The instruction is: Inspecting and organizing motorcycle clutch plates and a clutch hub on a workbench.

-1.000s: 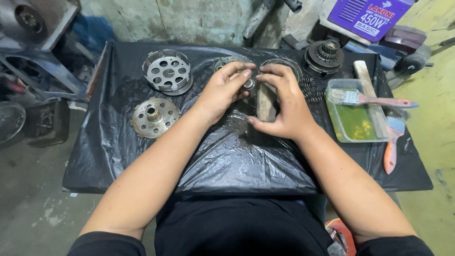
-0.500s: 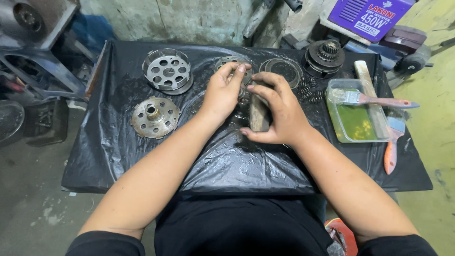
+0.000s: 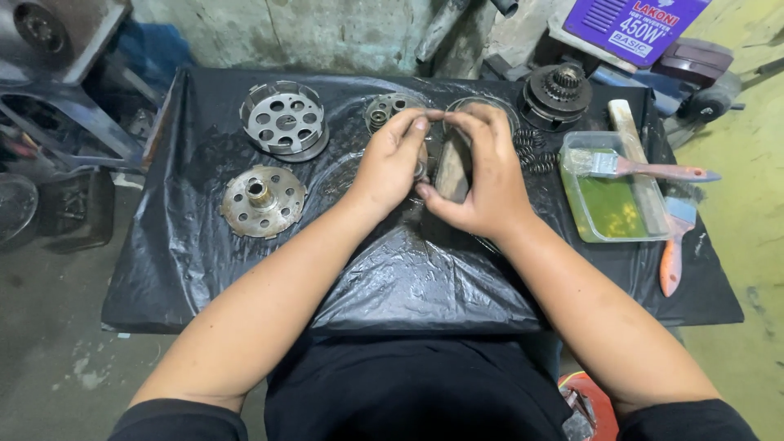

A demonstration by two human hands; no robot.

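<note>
At nine o'clock on the black plastic sheet point(image 3: 204, 269) lie a drilled drum point(image 3: 284, 121) and a holed disc point(image 3: 263, 200). At centre, the left hand point(image 3: 390, 163) and right hand point(image 3: 483, 175) together clasp a brown curved part point(image 3: 452, 170). At three o'clock sits a tray of green liquid point(image 3: 614, 208) with a brush point(image 3: 633, 168).

Both hands point(image 3: 441, 167) together — fingers point(image 3: 416, 126) curled
</note>
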